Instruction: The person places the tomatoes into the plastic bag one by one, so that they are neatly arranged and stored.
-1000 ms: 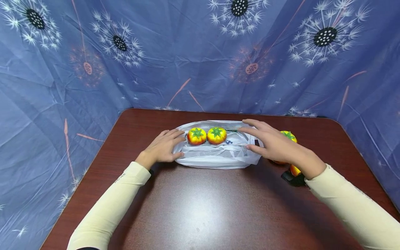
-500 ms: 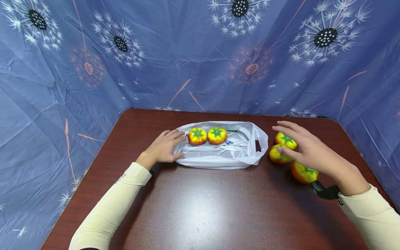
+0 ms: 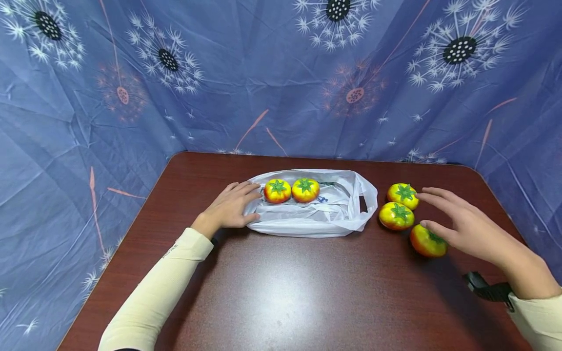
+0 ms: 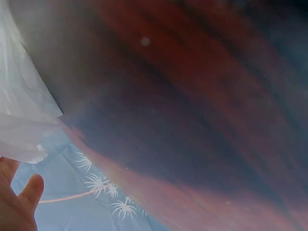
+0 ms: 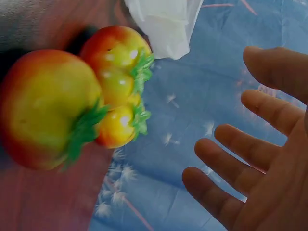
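Observation:
A white plastic bag (image 3: 303, 229) lies spread on the table with its mouth facing up. Inside it, side by side, sit two yellow-red tomatoes (image 3: 277, 191) with green star-shaped tops. My left hand (image 3: 232, 205) rests at the bag's left end, fingers extended and thumb apart; its fingertips touch the rim. Three more tomatoes are grouped right of the bag: a rear one (image 3: 402, 196), a middle one (image 3: 396, 216) and a front one (image 3: 427, 242). Over the front one hovers my right hand (image 3: 465, 224), fingers spread and holding nothing; the right wrist view shows a gap to the tomatoes.
The dark red-brown table (image 3: 281, 292) has a bright glare patch near its front. Blue cloth (image 3: 263, 73) with dandelion prints hangs behind and on both sides. A black strap (image 3: 489, 288) is on my right wrist.
My right hand has moved from the bag's right end rightward and toward me, over the loose tomatoes. The bag's right handle now stands out uncovered. My left hand has stayed in place.

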A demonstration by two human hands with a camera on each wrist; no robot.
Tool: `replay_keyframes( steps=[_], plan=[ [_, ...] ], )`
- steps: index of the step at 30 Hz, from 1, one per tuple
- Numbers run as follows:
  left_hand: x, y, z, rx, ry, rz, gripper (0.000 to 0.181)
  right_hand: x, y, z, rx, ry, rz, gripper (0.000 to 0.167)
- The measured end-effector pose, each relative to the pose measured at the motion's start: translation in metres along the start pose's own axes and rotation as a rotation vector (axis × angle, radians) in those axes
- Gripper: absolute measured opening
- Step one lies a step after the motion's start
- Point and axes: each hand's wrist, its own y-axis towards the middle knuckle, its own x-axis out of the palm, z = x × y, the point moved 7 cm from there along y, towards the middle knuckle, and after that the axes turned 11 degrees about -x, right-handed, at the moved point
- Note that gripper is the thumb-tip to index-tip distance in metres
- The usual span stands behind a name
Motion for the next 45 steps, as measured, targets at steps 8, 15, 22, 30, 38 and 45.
replay_keyframes(
  steps=[8, 15, 22, 30, 38, 45],
  plan=[
    [-0.002, -0.002, 0.000, 0.006, -0.003, 0.006, 0.060, 0.009, -0.020, 0.009, 0.020, -0.021, 0.042, 0.062],
    [-0.005, -0.005, -0.002, -0.007, 0.000, -0.015, 0.061, 0.026, -0.032, 0.023, 0.116, -0.067, -0.072, 0.058],
    [-0.008, -0.004, 0.000, 0.000, 0.007, 0.003, 0.062, 0.048, -0.049, 0.046, 0.429, -0.085, -0.334, 0.080],
    [-0.008, -0.001, 0.000, 0.004, 0.007, 0.013, 0.061, 0.050, -0.047, 0.044, 0.436, -0.115, -0.345, 0.081],
    [-0.007, 0.000, -0.001, 0.008, -0.007, 0.021, 0.061, 0.055, -0.041, 0.040, 0.393, -0.124, -0.330, 0.076],
    [-0.004, 0.002, 0.000, -0.006, -0.017, -0.006, 0.064, 0.059, -0.037, 0.036, 0.305, -0.151, -0.302, 0.064]
  ],
)
